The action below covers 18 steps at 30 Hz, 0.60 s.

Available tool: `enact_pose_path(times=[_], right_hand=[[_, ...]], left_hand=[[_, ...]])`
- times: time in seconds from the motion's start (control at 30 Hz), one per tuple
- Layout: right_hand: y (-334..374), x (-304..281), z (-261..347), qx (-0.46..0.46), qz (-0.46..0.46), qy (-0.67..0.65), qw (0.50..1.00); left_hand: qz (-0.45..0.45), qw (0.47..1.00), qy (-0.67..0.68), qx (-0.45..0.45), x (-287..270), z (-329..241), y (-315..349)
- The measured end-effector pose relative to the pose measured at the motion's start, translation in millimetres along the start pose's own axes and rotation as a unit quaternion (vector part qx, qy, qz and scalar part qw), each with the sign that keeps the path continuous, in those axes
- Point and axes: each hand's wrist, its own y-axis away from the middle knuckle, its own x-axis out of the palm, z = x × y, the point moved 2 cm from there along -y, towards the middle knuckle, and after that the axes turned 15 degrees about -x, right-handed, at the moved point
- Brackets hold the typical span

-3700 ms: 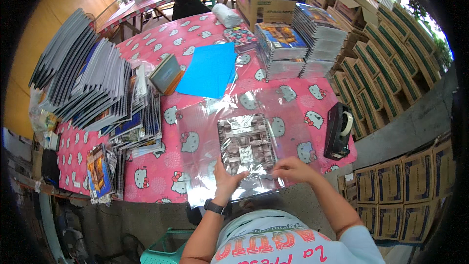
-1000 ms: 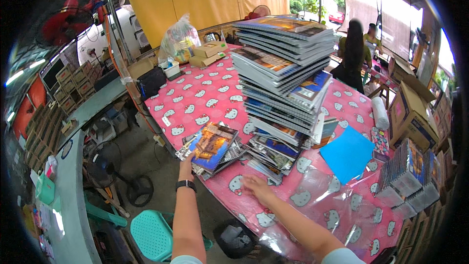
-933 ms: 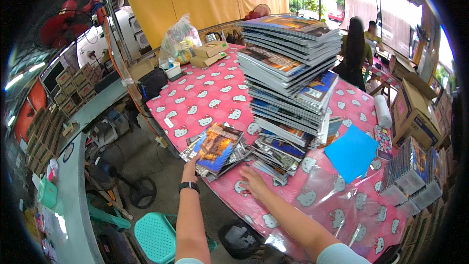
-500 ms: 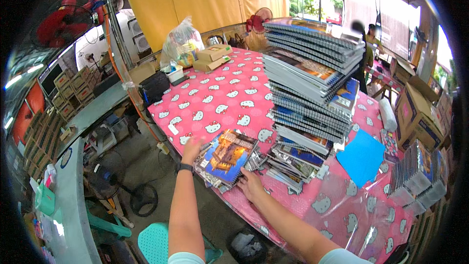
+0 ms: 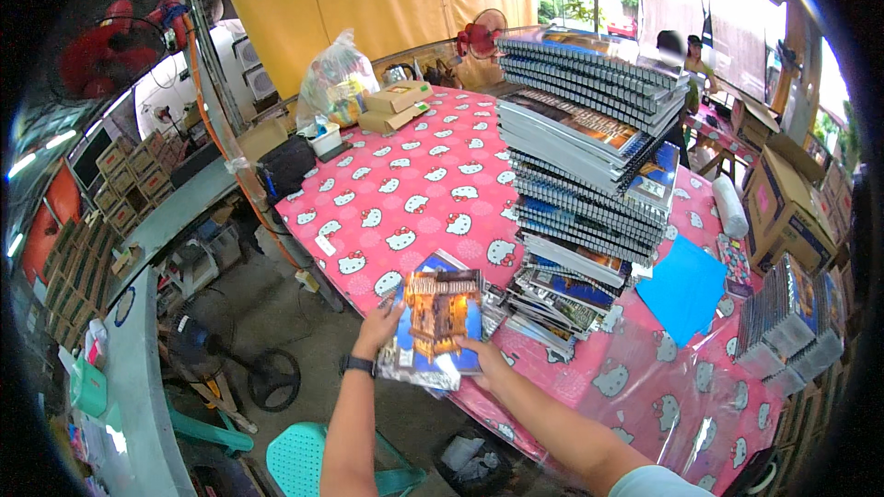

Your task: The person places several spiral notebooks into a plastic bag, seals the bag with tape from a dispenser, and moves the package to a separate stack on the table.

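Observation:
A small stack of books (image 5: 442, 308) with a glossy blue and golden building photo on the cover is between my hands at the table's near edge. My left hand (image 5: 379, 324) grips its left edge, a dark watch on that wrist. Curled around the lower right side is my right hand (image 5: 484, 359), thumb on the cover. The books lie unevenly, so a second cover peeks out behind the top one. Whether they are bound is hard to tell. Just right of them rises a tall pile of spiral-bound notebooks (image 5: 589, 175), with loose picture-covered booklets (image 5: 552, 308) at its foot.
A pink cat-patterned cloth covers the table (image 5: 414, 207). On it are a blue sheet (image 5: 683, 290), more spiral notebooks (image 5: 783, 322), flat cartons (image 5: 394, 106) and a filled plastic bag (image 5: 338, 83). Below stands a green stool (image 5: 296, 460). Two people are at the far right.
The books have turned more upright and shifted slightly right and down. My right thumb has come onto the cover, and my left hand has moved down along the edge.

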Motion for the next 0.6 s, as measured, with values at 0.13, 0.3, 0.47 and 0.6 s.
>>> enact_pose_path(times=[0.13, 0.3, 0.47, 0.6], right_hand=[[52, -14, -9, 0.027, 0.027, 0.05, 0.998], [104, -62, 2, 0.114, 0.03, 0.099, 0.988], [174, -59, 65, 0.021, 0.064, 0.283, 0.957], [231, -74, 154, -0.114, 0.097, 0.431, 0.89]], left_hand=[[0.093, 0.98, 0.165, -0.056, 3, 36, 69], [0.278, 0.906, 0.285, -0.145, 32, 31, 136], [0.286, 0.881, 0.376, -0.027, 81, 21, 203], [0.316, 0.879, 0.348, 0.081, 134, -34, 234]])
